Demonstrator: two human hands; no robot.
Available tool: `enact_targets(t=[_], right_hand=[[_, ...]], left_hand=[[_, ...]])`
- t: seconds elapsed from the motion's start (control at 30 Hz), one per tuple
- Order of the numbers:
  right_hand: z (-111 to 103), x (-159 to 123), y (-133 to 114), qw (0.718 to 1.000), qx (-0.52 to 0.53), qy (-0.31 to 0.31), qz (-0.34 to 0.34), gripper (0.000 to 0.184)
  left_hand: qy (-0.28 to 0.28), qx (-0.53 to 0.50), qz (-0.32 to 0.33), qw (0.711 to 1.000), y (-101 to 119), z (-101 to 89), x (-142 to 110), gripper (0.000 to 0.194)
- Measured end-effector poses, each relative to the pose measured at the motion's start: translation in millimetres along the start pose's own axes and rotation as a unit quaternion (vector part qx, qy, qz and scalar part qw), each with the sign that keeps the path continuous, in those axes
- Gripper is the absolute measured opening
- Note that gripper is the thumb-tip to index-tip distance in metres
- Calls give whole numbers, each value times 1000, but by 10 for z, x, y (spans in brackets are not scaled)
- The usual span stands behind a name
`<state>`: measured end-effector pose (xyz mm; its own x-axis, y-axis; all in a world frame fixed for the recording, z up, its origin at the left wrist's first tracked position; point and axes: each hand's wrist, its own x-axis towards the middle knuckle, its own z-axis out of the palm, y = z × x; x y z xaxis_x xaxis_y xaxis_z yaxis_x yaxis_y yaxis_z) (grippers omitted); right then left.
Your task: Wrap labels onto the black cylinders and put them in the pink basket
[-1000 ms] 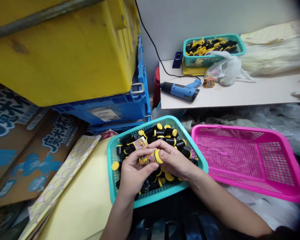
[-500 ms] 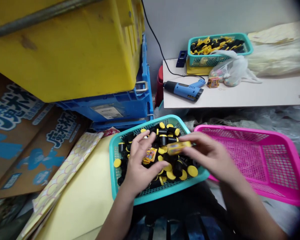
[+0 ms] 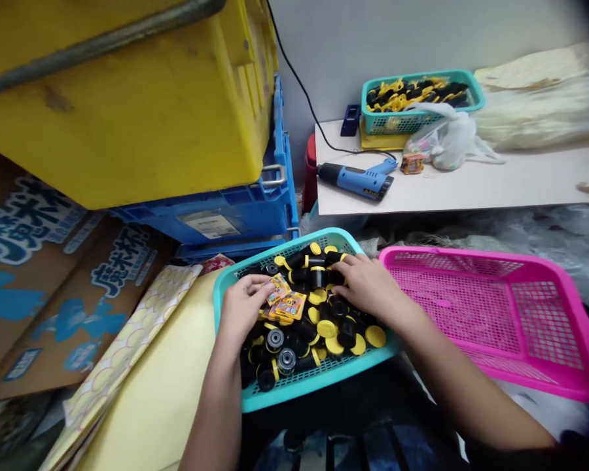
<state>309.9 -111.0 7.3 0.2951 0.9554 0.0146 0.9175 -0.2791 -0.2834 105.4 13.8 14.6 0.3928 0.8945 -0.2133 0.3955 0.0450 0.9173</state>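
A turquoise basket (image 3: 319, 387) full of small black cylinders with yellow caps (image 3: 317, 276) sits in front of me. My left hand (image 3: 245, 307), at the basket's left side, pinches a small printed orange-yellow card (image 3: 277, 289) between thumb and fingers. Just below that card, more printed cards (image 3: 290, 306) lie in a little pile on the cylinders. At the right side, my right hand (image 3: 366, 282) reaches in, its thumb and fingertips closed about a black cylinder, mostly hidden by the fingers. A few cylinders show round grey ends (image 3: 286, 360).
To the right is a pink basket (image 3: 471, 255). A blue heat gun (image 3: 358, 180), a plastic bag (image 3: 454, 140) and another turquoise basket (image 3: 422, 121) of black and yellow parts rest on the white table (image 3: 451, 196). Stacked yellow (image 3: 177, 124) and blue crates (image 3: 226, 219) stand left.
The yellow printed packet has left my right hand, which now reaches among the cylinders. My left hand has drawn back left and now pinches a card.
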Motion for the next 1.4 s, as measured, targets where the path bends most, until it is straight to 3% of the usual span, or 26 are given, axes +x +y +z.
enact_targets(t=[0.1,0.2,0.27,0.37,0.43,0.5,0.6,0.7,0.8,0.9,0.97,1.03,1.07,1.17,1.2,1.23,1.3,1.4], right_hand=[[118,28,38,1000,0,16,8,21],[79,-52,118,986,155,30,52,24],[-4,-126,105,947,316,20,58,30],[-96,-216,-42,846,532,-30,1,30],[-94,-234,-197,785,618,-36,-29,27],[-56,-216,-363,760,650,-9,-15,32],[-6,-154,-567,781,623,0,40,28],[-12,-109,-656,794,606,-15,35,27],[-50,-105,-646,821,571,2,27,28],[-64,-121,-611,850,525,23,26,32],[-51,-128,-585,846,532,27,20,37],[-35,-131,-546,810,585,29,15,37],[-33,-133,-520,774,633,27,16,34],[-65,-147,-423,622,782,-1,34,19],[-86,-153,-392,584,810,-11,42,22],[-109,-159,-364,566,823,-17,48,26],[-142,-165,-324,579,814,-16,48,32],[-139,-158,-289,639,768,-28,26,32]], left_hand=[[9,-70,12,997,53,-80,-83,31],[3,-127,7,992,78,-90,-156,37],[-7,-156,-5,988,93,-48,-210,43],[11,-215,19,976,123,76,-295,48],[27,-276,28,960,149,174,-348,42],[26,-339,12,940,177,258,-398,36],[-2,-396,-18,918,207,325,-463,34],[-41,-401,-25,915,209,309,-490,32],[-44,-346,4,937,199,243,-465,33],[-33,-253,32,966,206,186,-427,47],[-11,-202,45,978,217,169,-418,40],[26,-167,54,984,220,161,-422,26],[44,-154,57,985,216,158,-427,21],[76,-120,76,987,182,143,-439,15],[79,-111,84,987,166,139,-441,14],[80,-105,92,987,150,135,-442,13],[81,-99,105,986,120,135,-442,12],[96,-94,123,983,83,147,-436,14]])
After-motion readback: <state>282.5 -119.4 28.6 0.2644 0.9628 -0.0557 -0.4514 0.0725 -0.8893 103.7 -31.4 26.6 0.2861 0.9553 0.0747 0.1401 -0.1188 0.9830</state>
